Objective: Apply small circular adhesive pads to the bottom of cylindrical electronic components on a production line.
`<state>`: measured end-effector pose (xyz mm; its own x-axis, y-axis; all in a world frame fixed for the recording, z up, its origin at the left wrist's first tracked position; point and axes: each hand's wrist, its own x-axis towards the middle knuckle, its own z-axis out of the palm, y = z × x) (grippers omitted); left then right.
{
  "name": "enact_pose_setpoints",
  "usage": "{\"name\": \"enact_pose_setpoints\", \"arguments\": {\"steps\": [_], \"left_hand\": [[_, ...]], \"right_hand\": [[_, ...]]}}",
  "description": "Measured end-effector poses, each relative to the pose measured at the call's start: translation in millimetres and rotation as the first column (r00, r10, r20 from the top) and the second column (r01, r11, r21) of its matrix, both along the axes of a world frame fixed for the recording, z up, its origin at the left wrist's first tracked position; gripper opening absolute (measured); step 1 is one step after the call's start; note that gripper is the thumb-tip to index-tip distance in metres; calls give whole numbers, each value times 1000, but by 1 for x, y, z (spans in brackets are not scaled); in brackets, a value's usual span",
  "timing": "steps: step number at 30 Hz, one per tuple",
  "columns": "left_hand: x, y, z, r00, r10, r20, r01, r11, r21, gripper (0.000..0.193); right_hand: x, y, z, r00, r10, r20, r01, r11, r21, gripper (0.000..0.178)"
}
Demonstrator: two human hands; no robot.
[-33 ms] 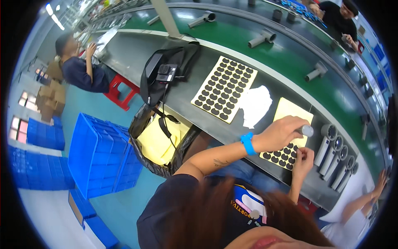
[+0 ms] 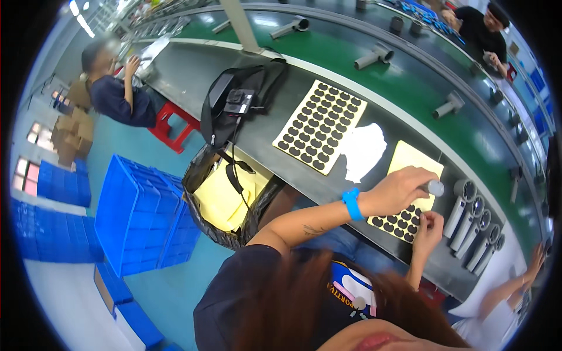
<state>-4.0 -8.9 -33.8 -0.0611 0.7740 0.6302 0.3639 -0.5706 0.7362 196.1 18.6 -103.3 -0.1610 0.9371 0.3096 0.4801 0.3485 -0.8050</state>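
My left hand (image 2: 399,192), with a blue wristband, is closed around a grey tubular part (image 2: 435,188); its round end points right, and my fingers hide the rest. Below it lies a yellow sheet of black round stickers (image 2: 400,227). At that sheet's right edge, the fingertips of my right hand (image 2: 430,227) are pinched together next to a sticker. Whether a sticker is between them, I cannot tell. A yellow backing sheet (image 2: 414,159) without stickers in its visible part lies behind my left hand. To the right, several grey tubular parts with ring-shaped heads (image 2: 478,228) lie in a row.
Left on the bench are a fuller sticker sheet (image 2: 321,127), crumpled white paper (image 2: 363,153) and a black bag (image 2: 219,111). A lined bin (image 2: 202,225) holds yellow sheets. Blue crates (image 2: 137,222) stand on the floor. Beyond the bench, a green conveyor (image 2: 333,44) carries grey parts. Co-workers sit nearby.
The whole view has shifted very slightly. Both hands keep their places over the sticker sheet, and the grey tubular part stays in my left hand.
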Motion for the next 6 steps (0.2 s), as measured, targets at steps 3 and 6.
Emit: {"name": "enact_pose_setpoints", "arguments": {"steps": [3,6], "left_hand": [[-3,-1,-2,999,29,-14,-29,1000,7,33],[-4,2,-13,999,46,27,-46,999,1,38]], "right_hand": [[4,4,-9,989,27,-149,-35,998,-54,3],[22,14,-19,968,23,-251,-54,991,-120,23]]}}
